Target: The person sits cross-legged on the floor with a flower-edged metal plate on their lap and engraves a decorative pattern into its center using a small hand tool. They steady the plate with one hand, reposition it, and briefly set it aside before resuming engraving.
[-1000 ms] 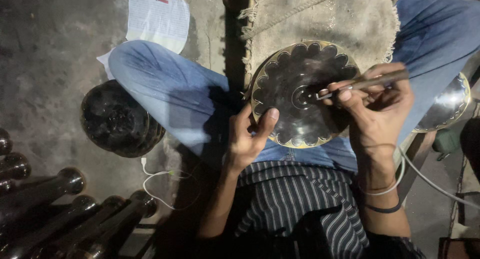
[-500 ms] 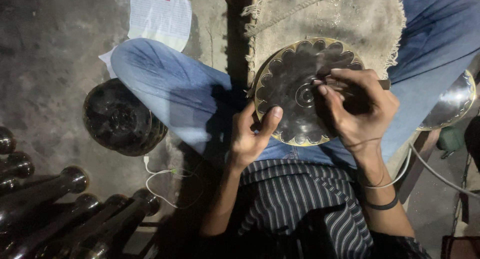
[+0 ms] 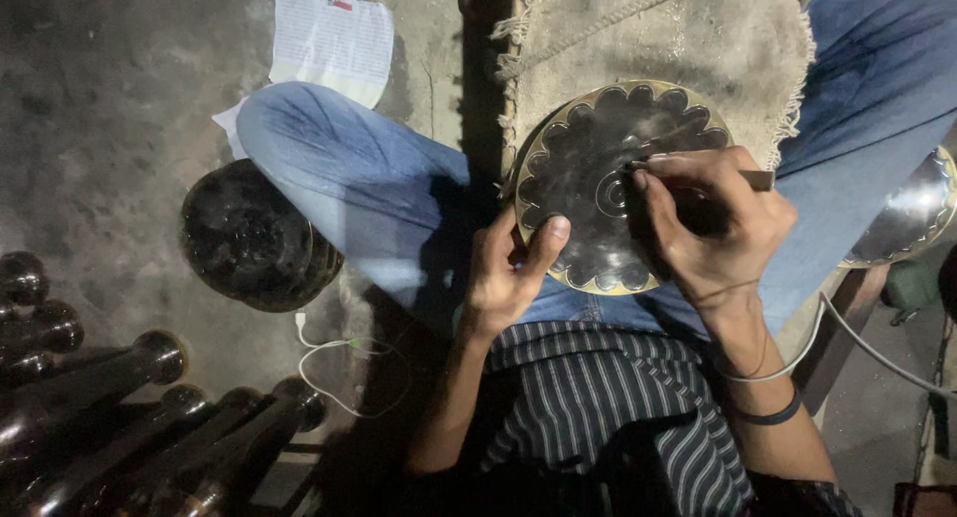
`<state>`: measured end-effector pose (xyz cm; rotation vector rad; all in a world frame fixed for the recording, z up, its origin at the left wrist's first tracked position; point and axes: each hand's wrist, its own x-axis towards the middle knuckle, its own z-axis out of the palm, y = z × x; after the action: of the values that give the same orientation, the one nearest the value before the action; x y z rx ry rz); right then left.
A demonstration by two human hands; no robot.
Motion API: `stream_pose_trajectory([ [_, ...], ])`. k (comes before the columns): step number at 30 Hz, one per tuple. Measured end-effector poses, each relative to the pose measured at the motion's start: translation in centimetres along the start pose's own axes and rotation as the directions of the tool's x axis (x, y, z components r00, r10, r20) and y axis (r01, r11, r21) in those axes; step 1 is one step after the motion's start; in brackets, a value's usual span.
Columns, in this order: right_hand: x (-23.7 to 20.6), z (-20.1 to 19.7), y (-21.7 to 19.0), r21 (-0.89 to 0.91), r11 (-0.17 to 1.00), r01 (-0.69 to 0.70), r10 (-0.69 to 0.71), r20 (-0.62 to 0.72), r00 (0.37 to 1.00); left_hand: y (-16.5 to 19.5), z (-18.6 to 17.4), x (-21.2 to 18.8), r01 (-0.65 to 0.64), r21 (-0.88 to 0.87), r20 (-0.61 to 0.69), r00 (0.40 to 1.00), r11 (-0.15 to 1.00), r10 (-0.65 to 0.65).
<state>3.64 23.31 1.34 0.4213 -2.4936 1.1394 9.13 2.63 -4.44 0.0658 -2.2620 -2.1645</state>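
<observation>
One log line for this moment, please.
left hand: steadies round scalloped metal plate on lap | right hand: thin metal tool tip on plate centre

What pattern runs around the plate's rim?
A scalloped, gold-edged border on the dark plate, in the head view.

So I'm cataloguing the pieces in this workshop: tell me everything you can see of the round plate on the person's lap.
The round plate looks like dark, shiny metal with a brass-coloured scalloped rim and concentric rings at its centre. It rests tilted on the lap against the jeans. The left hand grips its lower edge, thumb on the face; the right hand presses a thin tool near the centre.
</observation>
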Motion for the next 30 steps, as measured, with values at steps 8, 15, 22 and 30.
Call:
stream_pose_trajectory([
  [8, 0.4, -0.7, -0.2, 0.004, 1.0, 0.019, -0.019, 0.054, 0.998, 0.0, 1.1, -0.7, -0.223, 0.151, -0.161, 0.956, 0.963, 0.246],
  [15, 0.7, -1.3, 0.1, -0.007, 0.999, 0.031, -0.03, 0.126, 0.992, -1.0, 0.6, -0.4, -0.196, -0.031, -0.088, 0.977, 0.98, 0.192],
  [22, 1.0, -1.5, 0.7, 0.009, 0.998, 0.066, -0.067, 0.16, 0.985, -1.0, 0.7, -0.4, -0.158, -0.073, -0.057, 0.987, 0.985, 0.154],
  [30, 0.8, -2.3, -0.8, 0.077, 0.997, 0.001, -0.001, 0.008, 1.0, 0.7, 0.9, -0.6, -0.188, 0.334, -0.133, 0.961, 0.924, 0.244],
])
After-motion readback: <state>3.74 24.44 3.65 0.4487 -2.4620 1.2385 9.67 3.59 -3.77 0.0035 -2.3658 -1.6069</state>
